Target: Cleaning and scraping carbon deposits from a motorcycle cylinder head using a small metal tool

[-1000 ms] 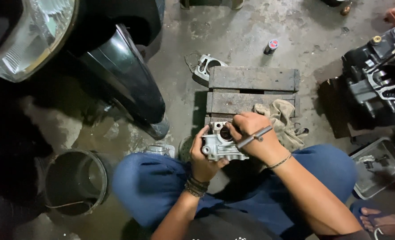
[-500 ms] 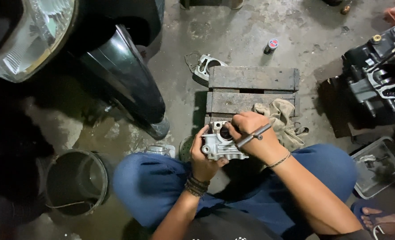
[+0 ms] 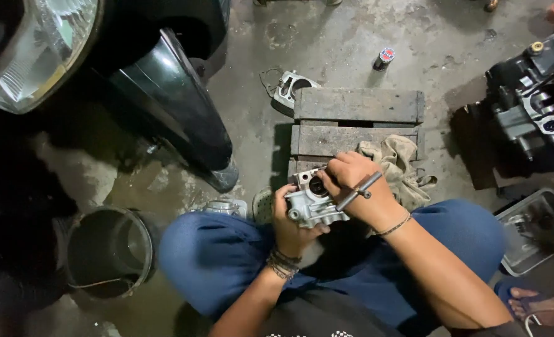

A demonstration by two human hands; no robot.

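Two bare hands at work on one cast engine part (image 3: 311,203), held above the lap of a seated person in blue trousers (image 3: 208,256). Left hand (image 3: 291,221): curled under and around the part's lower left, gripping it steady, beaded bands at the wrist. Right hand (image 3: 355,187): closed over the part's upper right, fingers wrapped about a slim metal tool (image 3: 358,190) whose grey shaft sticks out across the knuckles. Part: pale grey aluminium, matt and lumpy, with bosses, a round dark bore facing up and a small hole at its left end. Step in hand, by judgement: working a fitting or port of the casting with the tool; the next move would call for a firm brace from the left hand and a small, controlled turn or push from the right. Adjacent: low wooden pallet stool (image 3: 358,118), weathered grey slats; crumpled beige rag (image 3: 398,165) on its right edge; loose metal bracket (image 3: 289,90) on the stained concrete floor (image 3: 339,43); small capped bottle (image 3: 383,59); dark round bucket (image 3: 108,249); glossy dark mudguard (image 3: 177,106); black engine block (image 3: 532,112); shallow metal tray (image 3: 532,234).
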